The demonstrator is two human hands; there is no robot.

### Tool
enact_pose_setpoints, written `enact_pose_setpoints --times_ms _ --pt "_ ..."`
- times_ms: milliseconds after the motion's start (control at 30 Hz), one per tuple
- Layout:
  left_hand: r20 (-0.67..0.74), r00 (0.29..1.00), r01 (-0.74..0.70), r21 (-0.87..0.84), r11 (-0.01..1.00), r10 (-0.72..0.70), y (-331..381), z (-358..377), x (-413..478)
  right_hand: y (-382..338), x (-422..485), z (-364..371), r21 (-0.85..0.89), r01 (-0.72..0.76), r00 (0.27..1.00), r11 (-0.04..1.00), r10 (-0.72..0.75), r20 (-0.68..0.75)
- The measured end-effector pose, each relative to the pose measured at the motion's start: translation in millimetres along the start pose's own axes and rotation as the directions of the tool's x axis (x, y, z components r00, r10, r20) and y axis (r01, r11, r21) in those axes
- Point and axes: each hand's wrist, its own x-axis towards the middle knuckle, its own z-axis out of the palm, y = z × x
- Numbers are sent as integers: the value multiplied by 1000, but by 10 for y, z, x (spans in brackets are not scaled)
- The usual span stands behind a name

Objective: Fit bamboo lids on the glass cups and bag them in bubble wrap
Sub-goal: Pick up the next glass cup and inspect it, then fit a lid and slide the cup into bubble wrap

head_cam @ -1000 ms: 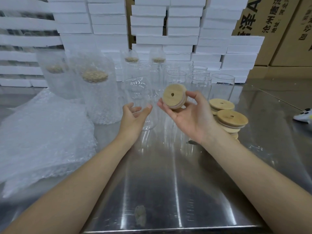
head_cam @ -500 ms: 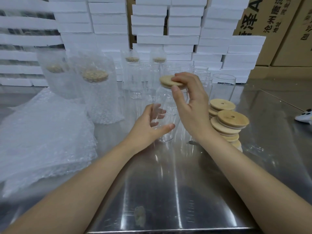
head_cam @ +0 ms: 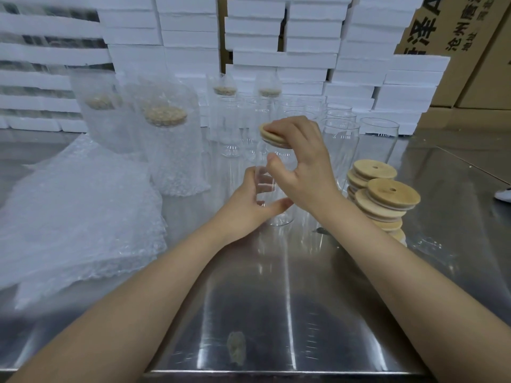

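**Lid on the cup mouth, both hands on the job**

Your right hand (head_cam: 301,158) is arched over the top of the glass cup (head_cam: 279,219). Its fingers (head_cam: 287,128) are bent and laid across the bamboo lid (head_cam: 272,138), pressing on its upper face. The thumb is spread well away from them and sits lower down, at the cup's wall. The lid lies at the mouth of the cup, slightly tilted. Whether it is fully seated cannot be told, as your fingers cover most of it.

Your left hand (head_cam: 257,200) grips the lower half of the same cup, thumb on the near side and fingers round the far side, seen through the glass. The cup stands upright on the bench (head_cam: 276,313), about at its middle.

Just to the right of your right wrist is a leaning pile of spare lids (head_cam: 381,194). Behind the cup stand more empty cups (head_cam: 343,134). To the left, bagged cups (head_cam: 168,150) stand upright in their bubble sleeves, each with a lid showing through. A heap of bubble wrap bags (head_cam: 74,217) lies at the bench's left side. White foam boxes (head_cam: 304,37) are stacked along the back, with cardboard cartons (head_cam: 456,37) at the far right.
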Motion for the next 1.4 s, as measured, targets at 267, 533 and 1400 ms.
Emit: enact_pose_setpoints --times_ms 267,533,1400 --pt "58 996 40 407 912 -70 185 -247 -46 26 -91 23 85 -31 999 996 33 -24" --pt "-486 817 248 782 571 310 463 -709 -96 154 -450 118 195 -187 982 963 182 43" --pt "-348 894 393 309 866 -282 244 -557 -51 205 -413 109 -49 -179 984 983 178 -6"
